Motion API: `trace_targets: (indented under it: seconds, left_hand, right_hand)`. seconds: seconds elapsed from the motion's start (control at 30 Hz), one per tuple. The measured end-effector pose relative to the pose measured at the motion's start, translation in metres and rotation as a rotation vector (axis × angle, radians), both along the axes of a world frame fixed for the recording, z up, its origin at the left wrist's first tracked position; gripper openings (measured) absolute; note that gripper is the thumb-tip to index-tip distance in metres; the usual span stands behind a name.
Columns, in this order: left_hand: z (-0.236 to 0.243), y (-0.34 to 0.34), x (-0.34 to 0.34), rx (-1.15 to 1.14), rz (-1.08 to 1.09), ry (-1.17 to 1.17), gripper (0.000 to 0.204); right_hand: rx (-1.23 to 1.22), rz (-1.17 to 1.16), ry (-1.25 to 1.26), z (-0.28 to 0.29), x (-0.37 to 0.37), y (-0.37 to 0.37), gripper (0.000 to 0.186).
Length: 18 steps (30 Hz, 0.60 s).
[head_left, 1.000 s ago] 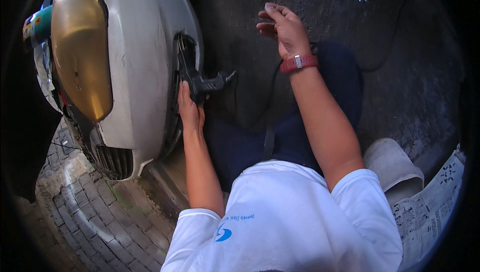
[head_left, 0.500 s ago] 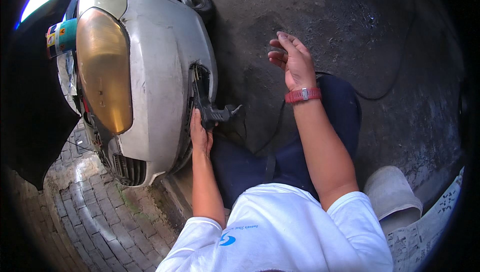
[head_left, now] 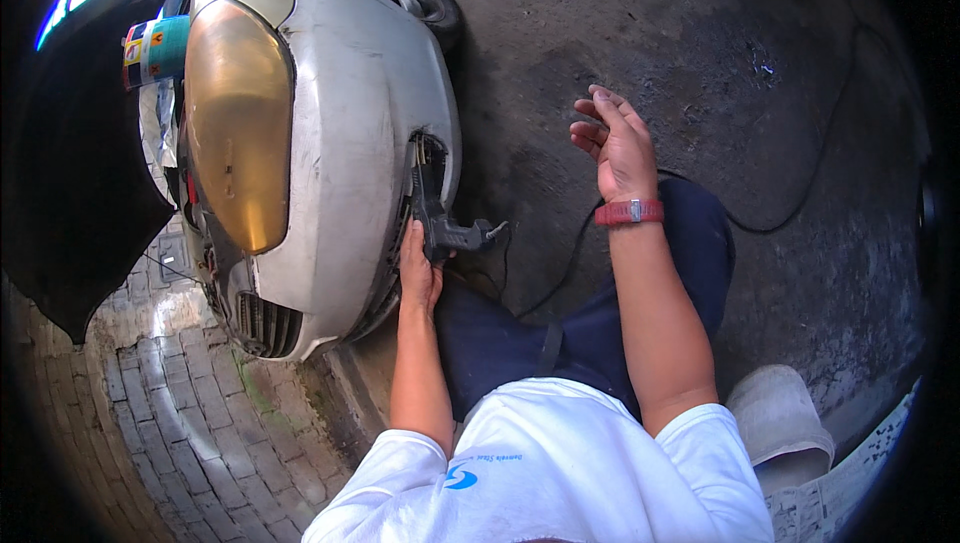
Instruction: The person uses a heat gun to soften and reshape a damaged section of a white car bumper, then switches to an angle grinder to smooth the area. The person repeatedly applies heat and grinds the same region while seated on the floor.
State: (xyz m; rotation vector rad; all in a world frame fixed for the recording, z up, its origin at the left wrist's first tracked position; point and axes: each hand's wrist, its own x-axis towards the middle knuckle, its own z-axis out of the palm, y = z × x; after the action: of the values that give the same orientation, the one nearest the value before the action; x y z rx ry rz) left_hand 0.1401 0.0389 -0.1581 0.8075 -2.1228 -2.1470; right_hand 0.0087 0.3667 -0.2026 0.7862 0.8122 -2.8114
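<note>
1 of 2 hands was loaded. Left hand [head_left: 420, 280] had its fingers wrapped around the lower end of a black pistol-shaped device [head_left: 431, 218], which sat against the corner recess of a silver-white car bumper [head_left: 345, 153], stub pointing right. Right hand [head_left: 627, 158], red-strapped watch [head_left: 628, 212] at the wrist, was empty, fingers loosely curled in the air.

Progress, my read: mid-job. Device was at the recess but hand-supported, so probably not finished there; couldn't tell if anything was fastened. Yellowed headlamp [head_left: 238, 133] was in place; bumper was scuffed.

Labels: tin [head_left: 160, 49] beside the headlamp had a teal-and-white wrap with orange warning-style marks. White T-shirt [head_left: 570, 468] carried a blue swoosh plus 1 tiny line of lettering. Newspaper [head_left: 850, 503], lower right: dark print, too small to make out.
</note>
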Motion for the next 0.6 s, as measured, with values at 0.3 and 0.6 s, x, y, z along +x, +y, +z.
trace_targets:
  seconds: [0.3,0.6]
  left_hand:
    - [0.0034,0.0042,0.0003,-0.022,0.004,-0.005,0.039]
    - [0.0087,0.009,-0.0013,-0.016,-0.007,0.006,0.038]
  right_hand:
    - [-0.02,0.003,0.006,0.0004,0.002,-0.0009,0.026]
    - [0.001,-0.001,0.002,0.0026,0.0033,-0.0001,0.029]
